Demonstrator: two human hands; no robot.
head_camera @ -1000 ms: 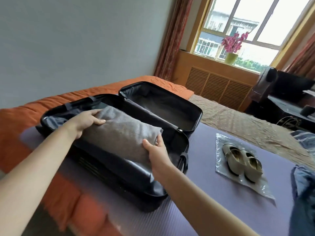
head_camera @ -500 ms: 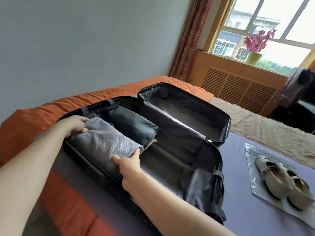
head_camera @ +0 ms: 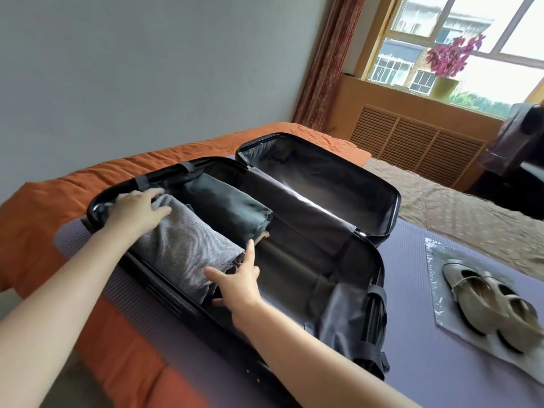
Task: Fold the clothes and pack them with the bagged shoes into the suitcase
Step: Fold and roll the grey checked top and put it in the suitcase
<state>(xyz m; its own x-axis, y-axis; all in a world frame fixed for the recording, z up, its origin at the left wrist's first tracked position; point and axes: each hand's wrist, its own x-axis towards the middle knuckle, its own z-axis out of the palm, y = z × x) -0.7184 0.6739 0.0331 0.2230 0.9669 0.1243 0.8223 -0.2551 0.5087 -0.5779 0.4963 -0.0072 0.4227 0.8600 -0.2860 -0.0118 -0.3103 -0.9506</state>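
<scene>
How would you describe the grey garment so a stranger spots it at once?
Start at the open black suitcase on the bed. In its nearer half two folded garments lie side by side; the grey garment is closer to the person. It is pale and ribbed, while the dark garment beside it is plain.

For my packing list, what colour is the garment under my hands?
The garment is heathered grey; head view shows it.

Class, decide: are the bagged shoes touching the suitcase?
Apart. The head view shows bare purple mat between the bagged shoes and the suitcase.
</scene>
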